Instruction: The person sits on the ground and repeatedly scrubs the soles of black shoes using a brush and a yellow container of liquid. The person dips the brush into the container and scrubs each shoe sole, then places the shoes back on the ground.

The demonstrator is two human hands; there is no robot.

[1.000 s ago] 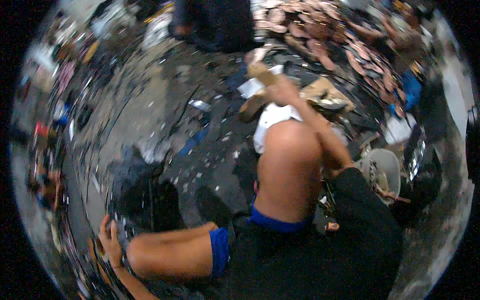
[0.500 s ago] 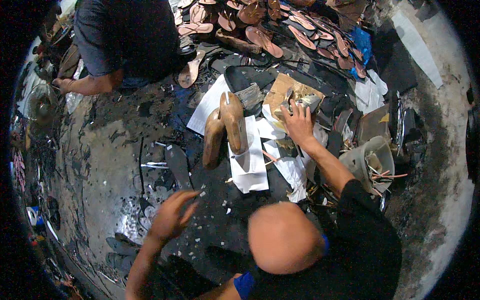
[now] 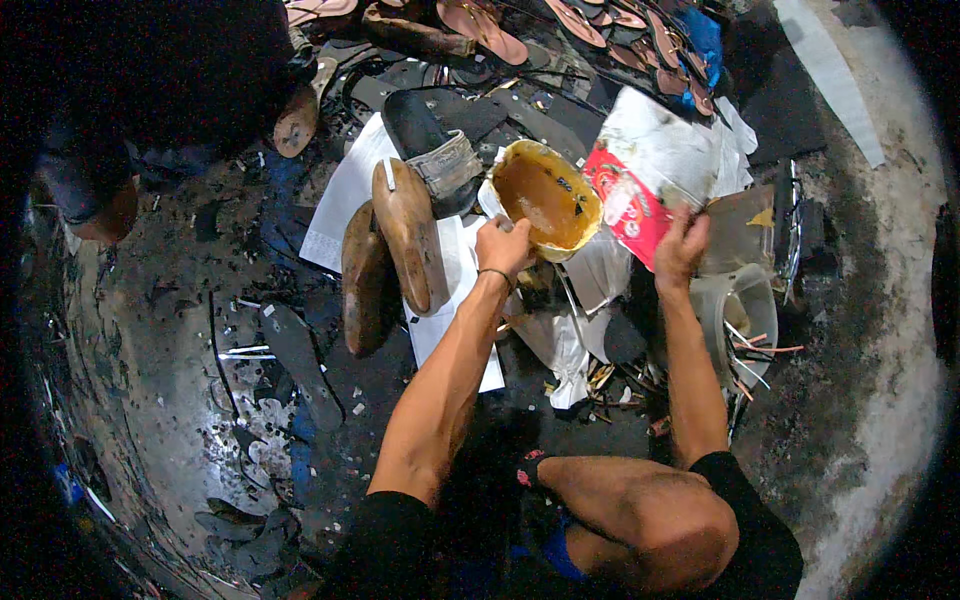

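Observation:
My left hand (image 3: 506, 248) is closed on the near-left rim of a tub (image 3: 489, 196) that holds amber, glue-like liquid (image 3: 538, 195) with dark specks along one side. To the tub's right, my right hand (image 3: 682, 248) pinches the near edge of a red and white sheet (image 3: 630, 208). This sheet is held up and tilted. Left of the tub, two wooden shoe lasts (image 3: 405, 235) lie side by side, partly over white paper (image 3: 335, 215). Beyond them rests a black slide sandal (image 3: 410, 122) with a grey strap.
A translucent bucket (image 3: 708, 305) with thin strips stands right of my right forearm. Pink sandals (image 3: 480, 30) are heaped at the far side. Another person (image 3: 180, 90) sits at the far left. A dark sole (image 3: 300, 365) and scraps litter the floor.
My right hand has lifted the red and white sheet off to the right, exposing the tub. My left hand has come forward from the lower left and taken the rim. The view has shifted.

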